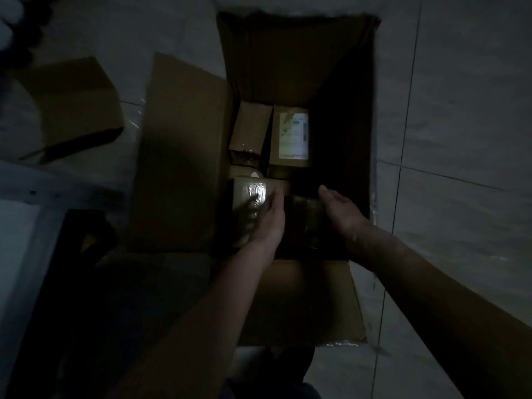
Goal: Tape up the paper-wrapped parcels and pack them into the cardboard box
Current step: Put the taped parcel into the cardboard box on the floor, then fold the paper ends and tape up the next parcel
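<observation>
dim tiled floor [460,110], an open cardboard box [184,156] on it, both hands down inside.

the left hand [266,217] lies with its fingers on a glossy taped parcel [247,203] at the box's near-left corner; whether they curl round it i cannot tell. the right hand [341,208] hangs relaxed with straight fingers, holding nothing, above a darker parcel [309,223] beside the first. a plain parcel [250,128] and a labelled one [292,136] sit at the far end. in my judgement the slick tape could let the parcel slide or wedge crooked against its neighbour, and the gloom hides any gaps. the wrapping looks tan and crinkled under shiny tape.
</observation>
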